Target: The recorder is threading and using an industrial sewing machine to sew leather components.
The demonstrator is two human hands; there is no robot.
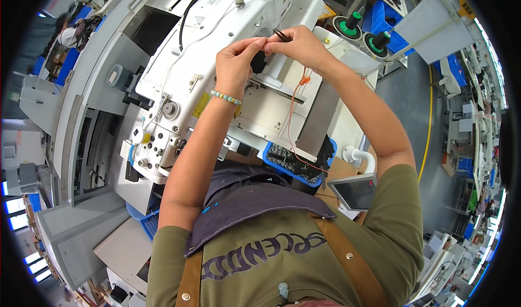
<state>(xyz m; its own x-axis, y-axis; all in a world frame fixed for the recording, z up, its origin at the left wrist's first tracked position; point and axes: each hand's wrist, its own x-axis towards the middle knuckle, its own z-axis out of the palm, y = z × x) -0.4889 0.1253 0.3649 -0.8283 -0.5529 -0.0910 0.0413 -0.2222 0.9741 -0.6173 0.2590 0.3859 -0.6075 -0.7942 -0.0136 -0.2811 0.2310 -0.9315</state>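
Observation:
Both hands are raised in front of the large white industrial sewing machine (203, 41), their fingertips meeting near its head. My left hand (234, 63), with a beaded bracelet at the wrist, pinches thumb against forefinger; whatever lies between them is too small to make out. Close against it, my right hand (299, 46) is closed around a slim dark tool (281, 34) with two thin prongs or loops showing above the fingers; its exact kind is unclear. Below the right hand, an orange cord (292, 114) with a bunched knot hangs over the machine's pale work plate (266, 109).
Two thread cones (351, 24) on black-and-green holders stand at the right. Under the plate's front edge sits a blue bin (266, 156) of dark scraps. A small screen (355, 192) on a white arm is near my right elbow. Another person (69, 36) is far left.

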